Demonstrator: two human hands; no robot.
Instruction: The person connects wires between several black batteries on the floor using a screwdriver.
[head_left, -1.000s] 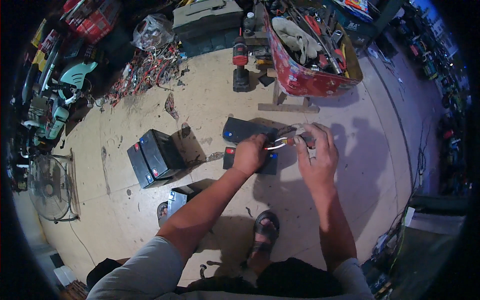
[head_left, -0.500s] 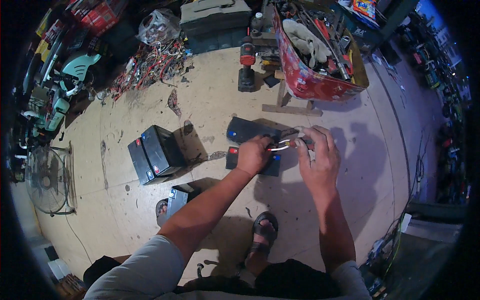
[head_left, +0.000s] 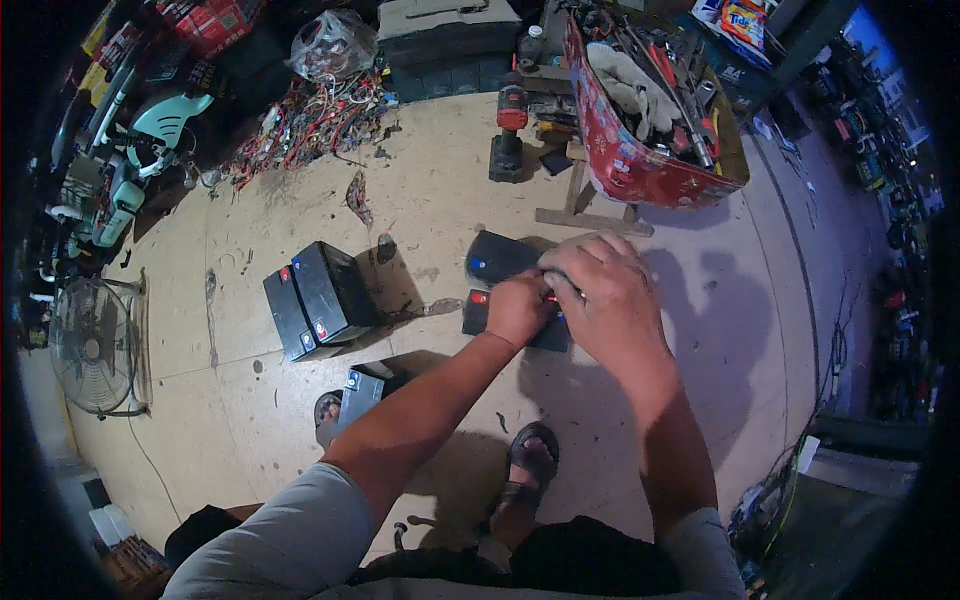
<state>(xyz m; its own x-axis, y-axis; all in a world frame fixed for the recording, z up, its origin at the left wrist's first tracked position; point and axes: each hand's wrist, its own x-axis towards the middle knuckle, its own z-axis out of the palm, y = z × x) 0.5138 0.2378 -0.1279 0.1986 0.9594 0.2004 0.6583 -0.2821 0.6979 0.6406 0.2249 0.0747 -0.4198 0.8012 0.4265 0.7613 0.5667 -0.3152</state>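
Note:
My left hand (head_left: 520, 310) is closed, its fingertips pinched together above two dark batteries. My right hand (head_left: 605, 295) meets it there, fingers curled over and thumb against the left fingertips. A bit of red wire (head_left: 556, 297) shows between the hands; the rest of what they grip is hidden. The far battery (head_left: 490, 258) lies with a blue-marked terminal at its left end. The nearer battery (head_left: 475, 312), with a red-marked terminal, is partly covered by my left hand.
Two dark batteries (head_left: 335, 295) stand together at the left, and another (head_left: 362, 392) is by my left foot. A red cordless drill (head_left: 508, 135) stands farther off. Beyond are a red tool bin (head_left: 640, 180), a wire heap (head_left: 310, 135) and a floor fan (head_left: 92, 348).
My right hand has moved left and closed in on my left hand, covering the white wires that showed between them. The whole view has shifted slightly.

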